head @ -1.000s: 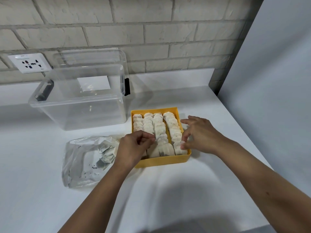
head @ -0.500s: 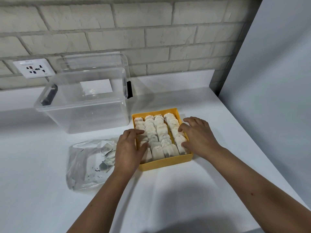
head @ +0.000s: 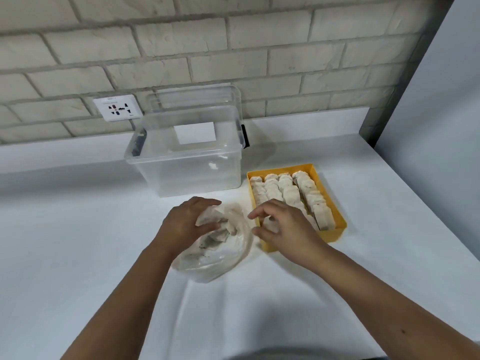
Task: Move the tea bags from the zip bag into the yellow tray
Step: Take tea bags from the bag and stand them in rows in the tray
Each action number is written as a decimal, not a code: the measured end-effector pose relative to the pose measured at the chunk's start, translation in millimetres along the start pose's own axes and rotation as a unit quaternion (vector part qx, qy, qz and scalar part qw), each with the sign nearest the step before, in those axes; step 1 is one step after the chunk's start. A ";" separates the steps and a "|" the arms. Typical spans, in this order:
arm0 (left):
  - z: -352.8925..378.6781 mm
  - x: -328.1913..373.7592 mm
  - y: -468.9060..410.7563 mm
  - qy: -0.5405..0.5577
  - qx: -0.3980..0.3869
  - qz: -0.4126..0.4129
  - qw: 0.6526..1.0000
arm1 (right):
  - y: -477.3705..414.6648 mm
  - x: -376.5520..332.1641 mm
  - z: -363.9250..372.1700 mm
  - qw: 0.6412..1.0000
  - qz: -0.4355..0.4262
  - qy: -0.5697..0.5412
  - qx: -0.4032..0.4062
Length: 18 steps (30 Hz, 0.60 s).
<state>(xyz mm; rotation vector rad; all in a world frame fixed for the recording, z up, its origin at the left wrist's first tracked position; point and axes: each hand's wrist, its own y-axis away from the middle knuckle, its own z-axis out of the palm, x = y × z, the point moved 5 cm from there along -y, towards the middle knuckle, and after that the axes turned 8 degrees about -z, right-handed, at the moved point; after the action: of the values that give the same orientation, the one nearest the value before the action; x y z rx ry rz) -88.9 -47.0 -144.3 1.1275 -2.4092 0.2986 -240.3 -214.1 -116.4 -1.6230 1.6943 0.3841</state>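
The clear zip bag (head: 220,255) lies crumpled on the white counter, its mouth facing up, with a few tea bags (head: 220,233) and dark crumbs inside. My left hand (head: 181,224) grips the bag's mouth edge between thumb and fingers. To the right stands the yellow tray (head: 335,211), packed with rows of several pale tea bags (head: 291,193). My right hand (head: 285,227) hovers over the tray's near left corner with loosely curled, spread fingers pointing toward the bag. It hides the tray's near left tea bags.
A clear plastic storage box (head: 187,162) with black latches stands behind the bag, its lid (head: 194,97) leaning on the brick wall. A wall socket (head: 118,107) is at its left. A grey panel (head: 441,100) bounds the counter on the right.
Both hands have left the tray's tea bags and moved left. My left hand now grips the zip bag's mouth, which is lifted open. The view has shifted so that the tray sits further right.
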 end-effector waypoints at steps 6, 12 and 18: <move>4.1 -18.7 4.2 -0.114 0.041 0.014 0.992 | -0.2 -32.4 84.0 0.984 -0.055 0.057 -0.157; -39.8 -21.5 11.0 -0.097 0.133 0.025 0.986 | -10.1 -32.5 92.1 0.952 -0.043 0.200 -0.229; -37.6 -14.0 9.7 -0.078 0.109 0.003 0.991 | -29.1 -32.4 109.6 0.963 0.002 0.128 -0.237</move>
<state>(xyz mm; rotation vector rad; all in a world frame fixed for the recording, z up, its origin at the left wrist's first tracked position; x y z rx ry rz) -76.8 -17.1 -118.5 1.2811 -2.5657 0.5040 -182.1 -121.5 -160.5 -2.0878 1.8959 0.6448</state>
